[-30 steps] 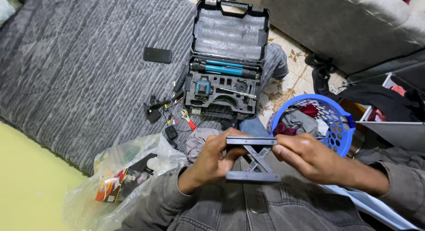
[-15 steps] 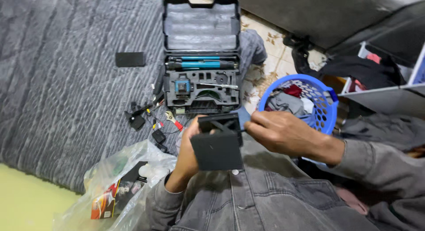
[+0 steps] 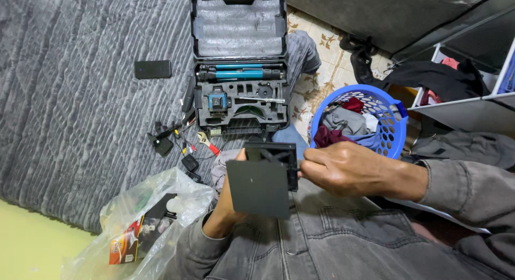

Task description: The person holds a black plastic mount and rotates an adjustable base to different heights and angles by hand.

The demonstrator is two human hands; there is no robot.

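Hands working over the lap: left hand (image 3: 228, 205) gripping the dark folding bracket (image 3: 263, 178) from behind, right hand (image 3: 343, 170) pinching its 3 o'clock edge, likely swinging plates apart, needing steady hold.

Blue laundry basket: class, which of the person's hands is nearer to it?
Right. The right hand lies just below the blue laundry basket; the left hand, behind the dark panel, sits farther left.

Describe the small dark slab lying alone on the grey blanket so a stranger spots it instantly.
Start at the open black plastic tool case on the ribbed grey blanket. Look just left of its hinge: the flat black rectangular phone-like slab lies alone, smooth and cable-free, unlike the tangled gadgets below.
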